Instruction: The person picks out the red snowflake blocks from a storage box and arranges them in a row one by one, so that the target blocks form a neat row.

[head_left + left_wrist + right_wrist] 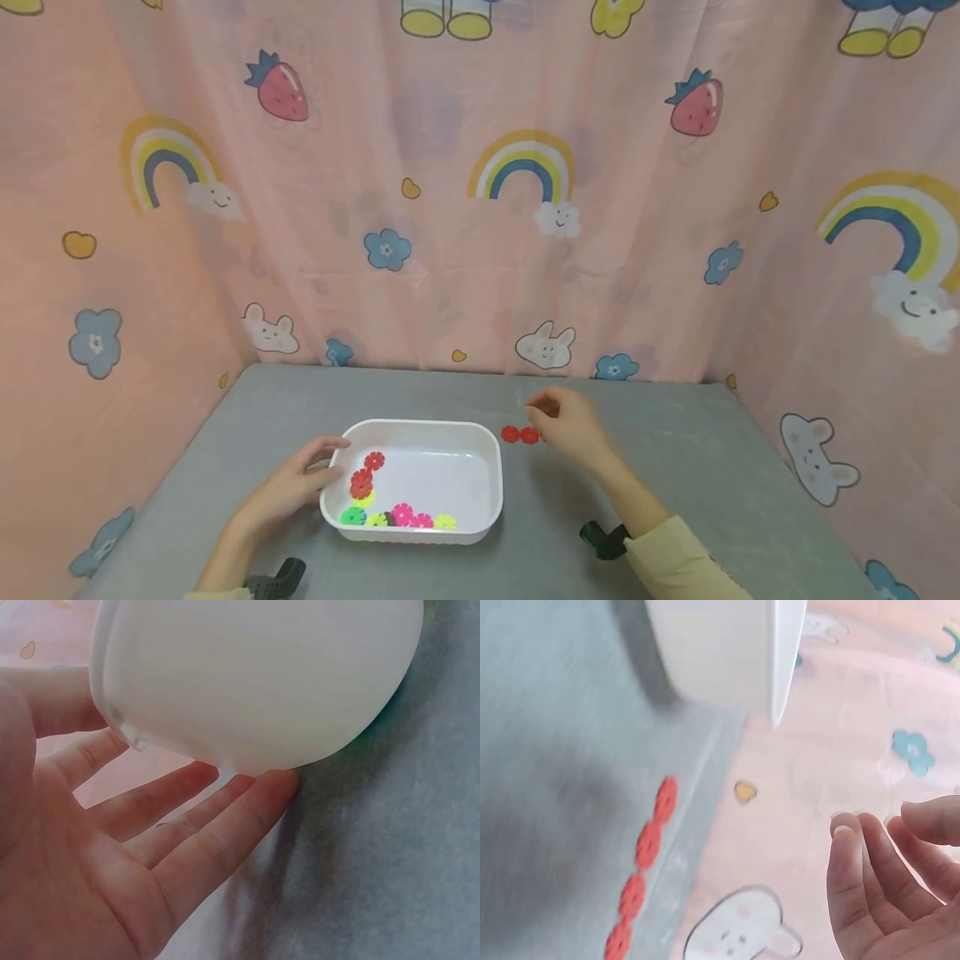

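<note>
My left hand holds the left side of a white plastic tray, thumb over its rim. Seen in the left wrist view, the fingers reach along the outer wall of the tray. Inside lie red flower-shaped discs, pink discs, yellow discs and a green disc. My right hand is raised over the table to the right, fingers loosely bent, with nothing visible in them. Near it, several red flower-shaped discs lie in a row on the table, partly hidden in the head view.
The grey table runs back to a pink patterned curtain, which also hangs along both sides. A dark wrist strap mount sits on the right wrist, and another mount on the left.
</note>
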Available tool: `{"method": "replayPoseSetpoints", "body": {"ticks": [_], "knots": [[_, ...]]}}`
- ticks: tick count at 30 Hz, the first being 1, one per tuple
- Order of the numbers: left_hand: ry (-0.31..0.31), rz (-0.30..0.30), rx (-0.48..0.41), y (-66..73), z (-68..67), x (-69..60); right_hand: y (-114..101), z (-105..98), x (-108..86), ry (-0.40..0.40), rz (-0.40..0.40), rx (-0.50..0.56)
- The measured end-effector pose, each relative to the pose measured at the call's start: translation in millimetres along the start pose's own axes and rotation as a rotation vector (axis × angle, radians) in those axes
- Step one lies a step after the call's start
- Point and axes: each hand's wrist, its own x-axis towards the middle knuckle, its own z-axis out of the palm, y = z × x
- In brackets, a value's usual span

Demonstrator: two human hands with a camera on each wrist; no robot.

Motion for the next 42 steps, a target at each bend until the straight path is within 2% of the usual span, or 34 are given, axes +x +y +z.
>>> {"method": "replayPoseSetpoints", "body": {"ticks": [6, 12, 22, 31, 42], "knots": [[0.005, 0.02, -0.005, -0.9, 0.1, 1.6, -18, 25, -2.1, -0.008, -0.047, 0.002], [0.008, 0.016, 0.004, -2.2, -0.3, 1.6, -32, 49, -5.0, -0.078, -0.083, 0.036], [0.014, 0.012, 0.016, -2.4, -1.2, 0.2, -48, 88, -7.2, -0.167, -0.103, 0.103], [0.025, 0.038, 0.017, -1.2, 1.3, 0.5, -61, 121, -10.1, -0.224, -0.069, 0.088], [0.011, 0.041, 0.0, -3.5, 0.1, 1.6, -79, 153, -12.0, -0.327, -0.108, 0.119]]}}
